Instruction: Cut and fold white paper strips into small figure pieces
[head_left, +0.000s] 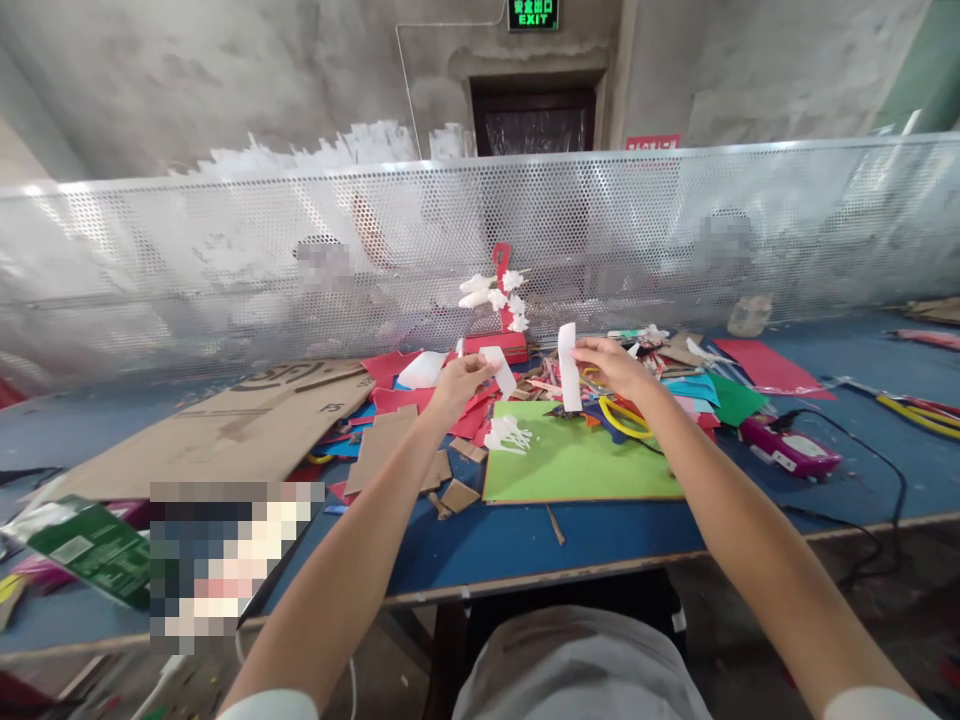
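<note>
Between the fingers of my left hand (463, 380) is a short white paper piece (499, 372), tilted over the scraps. My right hand (609, 362) pinches a longer white paper strip (568, 370), held nearly upright. The two pieces are apart. Below them lies a lime-green sheet (577, 470), with a clump of white cut paper (508, 435) on its left end. Behind my hands stands a red paper stand (504, 345) bearing white paper flowers (516, 302). Yellow-handled pliers (626, 420) lie on the green sheet under my right hand.
A large cardboard sheet (247, 425) covers the table's left. Several red, blue and cardboard scraps (386, 445) surround the green sheet. To the right are a purple corded device (791, 447), a red sheet (769, 366) and another pair of pliers (919, 412). A perforated metal screen (420, 215) runs behind.
</note>
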